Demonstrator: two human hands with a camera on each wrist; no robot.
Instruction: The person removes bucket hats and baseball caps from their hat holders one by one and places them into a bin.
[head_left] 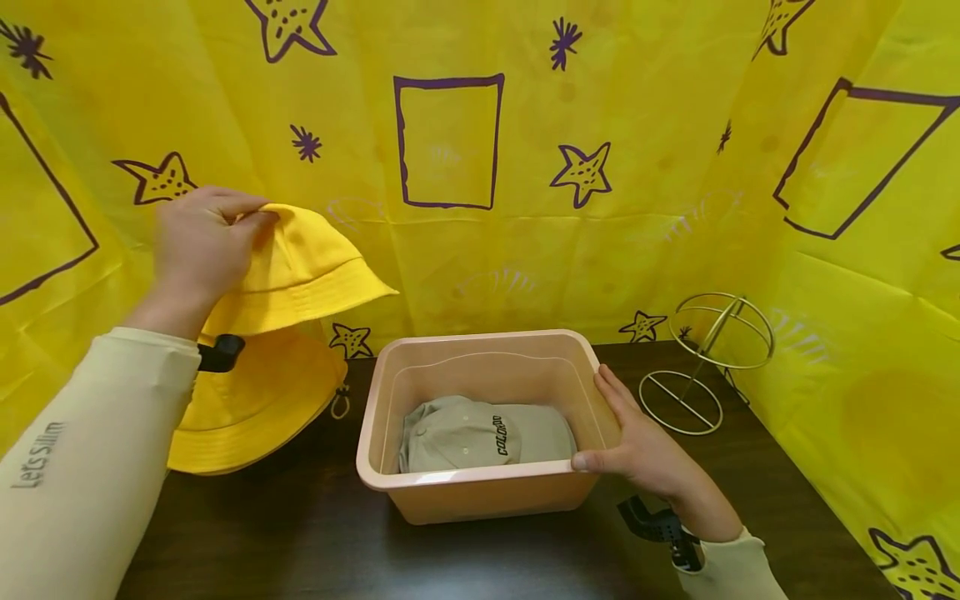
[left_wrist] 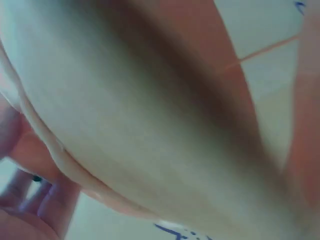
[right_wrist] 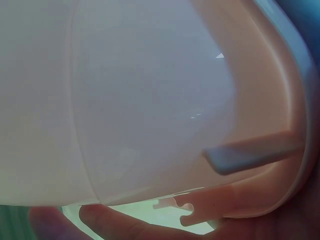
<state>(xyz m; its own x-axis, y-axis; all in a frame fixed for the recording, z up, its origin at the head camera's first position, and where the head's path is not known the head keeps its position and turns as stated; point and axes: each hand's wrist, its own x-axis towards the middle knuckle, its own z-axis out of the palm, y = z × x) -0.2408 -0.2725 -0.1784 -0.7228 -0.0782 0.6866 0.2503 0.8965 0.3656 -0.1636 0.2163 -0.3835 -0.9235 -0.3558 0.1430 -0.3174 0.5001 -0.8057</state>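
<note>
Yellow hat (head_left: pixel 315 262) hangs left of the tub (head_left: pixel 487 500), crown pinched by left hand (head_left: pixel 206 242); right hand (head_left: pixel 637 442) touches the tub, fingers spread, nearly straight. Best: firm pinch, tub steady.

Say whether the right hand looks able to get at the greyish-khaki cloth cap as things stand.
Probably yes: the right hand holds the peach-pink plastic tub at its near right corner, and nothing covers the cap inside, leaving the way from above free.

head: bright, tabletop (head_left: pixel 480 571) glare | 2 wrist views: hazy, soft
</note>
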